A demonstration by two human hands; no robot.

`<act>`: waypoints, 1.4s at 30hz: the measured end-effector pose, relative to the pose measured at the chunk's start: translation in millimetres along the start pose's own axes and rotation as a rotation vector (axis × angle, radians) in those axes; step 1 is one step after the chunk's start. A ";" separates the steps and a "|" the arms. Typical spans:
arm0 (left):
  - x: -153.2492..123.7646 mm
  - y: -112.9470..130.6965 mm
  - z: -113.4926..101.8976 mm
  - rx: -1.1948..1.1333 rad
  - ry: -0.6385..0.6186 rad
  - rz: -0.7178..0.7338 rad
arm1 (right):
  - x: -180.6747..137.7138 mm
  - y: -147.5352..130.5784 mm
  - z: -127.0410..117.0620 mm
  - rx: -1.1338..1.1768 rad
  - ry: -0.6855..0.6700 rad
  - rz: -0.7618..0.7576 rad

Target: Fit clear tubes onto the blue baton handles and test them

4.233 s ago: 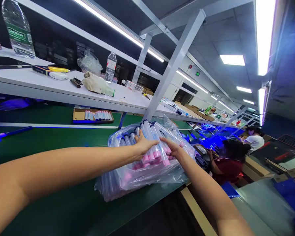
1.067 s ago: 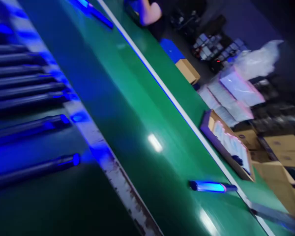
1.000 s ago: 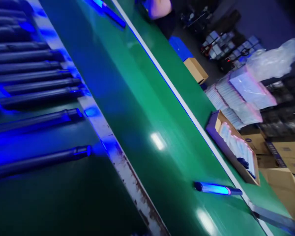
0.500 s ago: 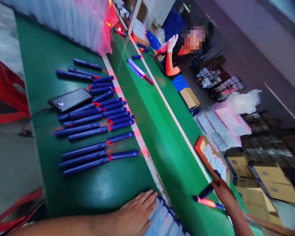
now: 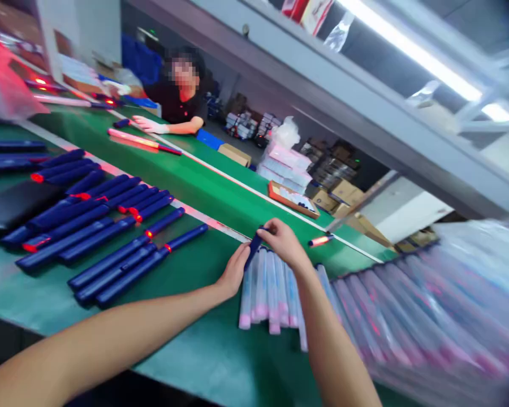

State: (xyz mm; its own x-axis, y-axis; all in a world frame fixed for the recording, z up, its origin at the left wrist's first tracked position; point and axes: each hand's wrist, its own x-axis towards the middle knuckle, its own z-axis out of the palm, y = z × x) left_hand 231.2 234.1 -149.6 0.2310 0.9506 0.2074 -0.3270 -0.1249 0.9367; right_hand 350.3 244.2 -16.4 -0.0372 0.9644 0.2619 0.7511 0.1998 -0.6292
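Between my two hands is a dark blue flashlight handle (image 5: 253,251), held tilted above the table. My left hand (image 5: 236,270) closes around its lower part. At the upper end, the fingers of my right hand (image 5: 282,240) pinch it. Just below lies a row of frosted tubes (image 5: 261,288) with pinkish ends, partly covered by my right forearm. To the left, several dark blue flashlight handles (image 5: 110,277) rest on the green table (image 5: 186,339), many glowing red at one end.
Beyond a white strip runs a green belt (image 5: 220,189) carrying a lit baton (image 5: 136,139) and a short glowing piece (image 5: 320,241). A co-worker (image 5: 178,107) sits across it. Bagged tubes (image 5: 407,305) crowd the right; a black power bank (image 5: 21,203) lies left.
My view has turned right. My right hand has come back from across the belt, and my left has left the frosted tubes; both now hold the handle. The co-worker's gloved hand has lowered near the lit baton.
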 end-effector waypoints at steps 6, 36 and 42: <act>-12.5 34.2 -29.8 0.160 -0.036 -0.131 | -53.7 -10.3 23.5 -0.245 0.158 0.160; -57.9 52.6 -40.1 0.072 -0.601 -0.349 | -69.6 14.2 13.6 1.339 0.702 0.159; -67.1 51.6 -37.3 0.014 -0.721 -0.431 | -83.6 4.6 27.1 1.415 0.757 0.104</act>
State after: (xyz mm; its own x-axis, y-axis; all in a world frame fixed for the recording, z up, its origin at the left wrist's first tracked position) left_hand 164.6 174.5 -125.6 0.8639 0.5018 -0.0446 -0.0654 0.1995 0.9777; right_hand 339.0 169.2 -61.0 0.6141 0.7658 0.1908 -0.4693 0.5488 -0.6918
